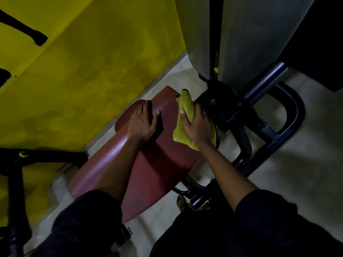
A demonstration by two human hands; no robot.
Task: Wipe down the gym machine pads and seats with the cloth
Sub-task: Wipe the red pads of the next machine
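Left hand point(143, 121) spread flat on maroon vinyl seat pad point(148, 160). Right hand point(198, 127) grips crumpled yellow-green cloth point(182, 115) at the pad's edge. Risk: cloth slides off the edge and snags the black machine frame point(267, 130).

I saw a yellow wall point(83, 71) filling the upper left, meeting a pale grey floor point(306, 145). At upper right stood a tall grey housing point(250, 34), with a dark tubular frame point(295, 115) curving across the floor below it. At the left edge was a black stand point(14, 182) carrying a small yellow-green knob point(23, 154).

Gym; padded seat point(152, 156); weight stack point(216, 58)
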